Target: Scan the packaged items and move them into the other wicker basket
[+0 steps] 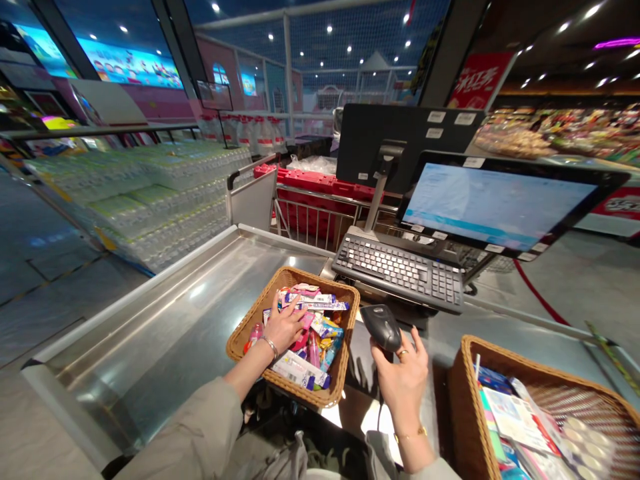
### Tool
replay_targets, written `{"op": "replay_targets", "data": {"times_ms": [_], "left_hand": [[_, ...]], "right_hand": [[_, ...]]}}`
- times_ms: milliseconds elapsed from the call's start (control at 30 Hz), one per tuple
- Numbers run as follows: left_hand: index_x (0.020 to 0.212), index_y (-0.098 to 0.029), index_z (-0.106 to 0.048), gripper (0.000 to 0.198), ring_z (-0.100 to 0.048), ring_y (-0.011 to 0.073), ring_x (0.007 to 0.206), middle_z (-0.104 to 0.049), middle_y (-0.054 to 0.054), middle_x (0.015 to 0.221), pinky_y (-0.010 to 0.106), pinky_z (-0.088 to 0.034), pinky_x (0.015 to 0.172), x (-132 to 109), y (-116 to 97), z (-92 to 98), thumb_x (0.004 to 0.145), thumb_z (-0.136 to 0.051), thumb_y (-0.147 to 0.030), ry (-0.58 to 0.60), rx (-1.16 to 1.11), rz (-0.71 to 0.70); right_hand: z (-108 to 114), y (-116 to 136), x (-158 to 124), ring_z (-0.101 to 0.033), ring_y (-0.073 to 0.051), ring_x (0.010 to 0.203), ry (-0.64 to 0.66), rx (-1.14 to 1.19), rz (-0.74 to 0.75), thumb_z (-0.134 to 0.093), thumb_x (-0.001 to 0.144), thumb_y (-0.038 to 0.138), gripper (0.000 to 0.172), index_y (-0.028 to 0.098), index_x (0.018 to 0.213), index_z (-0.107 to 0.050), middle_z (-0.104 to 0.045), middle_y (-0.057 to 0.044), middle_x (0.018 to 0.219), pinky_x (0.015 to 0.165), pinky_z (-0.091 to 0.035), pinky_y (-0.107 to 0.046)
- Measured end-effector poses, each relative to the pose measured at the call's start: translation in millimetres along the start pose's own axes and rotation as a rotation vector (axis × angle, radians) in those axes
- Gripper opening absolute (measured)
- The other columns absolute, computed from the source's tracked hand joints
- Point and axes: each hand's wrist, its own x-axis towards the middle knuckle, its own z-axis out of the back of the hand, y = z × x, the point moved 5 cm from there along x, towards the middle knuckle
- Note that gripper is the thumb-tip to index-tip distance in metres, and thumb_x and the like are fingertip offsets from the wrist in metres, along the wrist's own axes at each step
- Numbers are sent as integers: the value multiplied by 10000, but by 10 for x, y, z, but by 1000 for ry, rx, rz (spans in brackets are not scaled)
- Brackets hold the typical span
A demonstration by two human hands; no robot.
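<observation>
My left hand (284, 327) lies over a brown wicker basket (239, 339) filled with small colourful candy packets. Its fingers are spread, and the fingertips touch the packets near long white-and-purple candy sticks (316, 303). A wider white-and-purple pack (296, 369) lies below the palm, at the basket's near side. To the right of the basket, my right hand (404, 377) holds a black barcode scanner (381, 327) by its lower end, between thumb and fingers. The scanner's head points away from me, and its cord hangs below. Its handle is mostly hidden by the hand.
Behind the scanner stand a black keyboard (400, 269) and a lit monitor (500, 203). A second wicker basket (473, 400) with boxes and packs is at the right. The metal counter (165, 333) has a raised edge. Stacked bottled water (150, 207) and a cart (315, 217) stand beyond.
</observation>
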Motion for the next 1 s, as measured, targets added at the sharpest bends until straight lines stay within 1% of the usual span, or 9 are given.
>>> {"op": "replay_targets", "data": {"times_ms": [67, 100, 200, 267, 367, 467, 633, 800, 1000], "left_hand": [[958, -333, -729, 144, -301, 312, 1442, -620, 3, 1343, 708, 188, 1084, 19, -34, -61, 861, -624, -346, 61, -45, 3], [1035, -339, -712, 213, -271, 323, 1453, -580, 13, 1391, 711, 187, 1081, 28, -14, -89, 840, -649, -394, 93, -66, 26], [1286, -327, -586, 612, -163, 377, 1475, -384, 69, 1540, 741, 179, 1052, 57, 156, -144, 731, -718, -548, 178, -102, 144], [1364, -310, -518, 788, -75, 408, 1482, -245, 95, 1595, 764, 165, 1030, 87, 293, -158, 672, -725, -627, 237, -112, 213], [1351, -340, -536, 750, 11, 418, 1482, -147, 76, 1621, 771, 124, 1034, 159, 437, -156, 703, -637, -706, 323, -138, 246], [1295, -386, -582, 688, 28, 426, 1478, -156, 59, 1621, 789, 101, 1020, 239, 524, -163, 699, -616, -727, 410, -146, 267], [1341, -370, -543, 823, 65, 441, 1470, -145, 88, 1619, 799, 134, 992, 329, 594, -223, 615, -661, -737, 491, -94, 282], [1362, -313, -533, 838, 53, 423, 1476, -134, 95, 1619, 789, 145, 1003, 301, 563, -252, 630, -639, -708, 498, -72, 244], [1322, -280, -572, 843, -37, 431, 1475, -216, 115, 1596, 771, 129, 1034, 218, 522, -159, 563, -724, -615, 415, -53, 248]], "right_hand": [[7, -6, 1, -426, -320, 1318, 4, 4, -10, -633, 773, 434, 328, 177, 945, -743, -708, -107, 1120, 1073, -366, -493], [13, -11, 0, -422, -320, 1322, 6, 7, -14, -635, 773, 434, 326, 179, 944, -742, -706, -106, 1124, 1073, -365, -495], [33, -31, -3, -410, -322, 1333, 4, 16, -20, -634, 777, 431, 325, 176, 946, -741, -701, -109, 1138, 1076, -359, -504], [46, -47, -5, -408, -324, 1335, 0, 18, -22, -632, 779, 432, 335, 173, 962, -739, -698, -113, 1146, 1078, -353, -511], [61, -63, 0, -410, -325, 1335, -4, 9, -25, -627, 783, 430, 340, 174, 980, -735, -696, -110, 1159, 1070, -353, -519], [84, -60, 17, -423, -328, 1327, -16, -2, -17, -631, 780, 425, 317, 177, 946, -738, -702, -109, 1149, 1054, -369, -517], [134, -49, 50, -407, -318, 1344, -36, -25, -7, -613, 803, 382, 264, 185, 927, -738, -694, -110, 1166, 1054, -373, -509], [225, -73, 66, -394, -318, 1350, -69, -25, -32, -612, 803, 377, 272, 186, 951, -737, -693, -107, 1174, 1062, -362, -523], [317, -107, 95, -395, -331, 1344, -75, -24, -64, -624, 788, 354, 252, 189, 938, -741, -685, -109, 1191, 1046, -367, -536]]}}
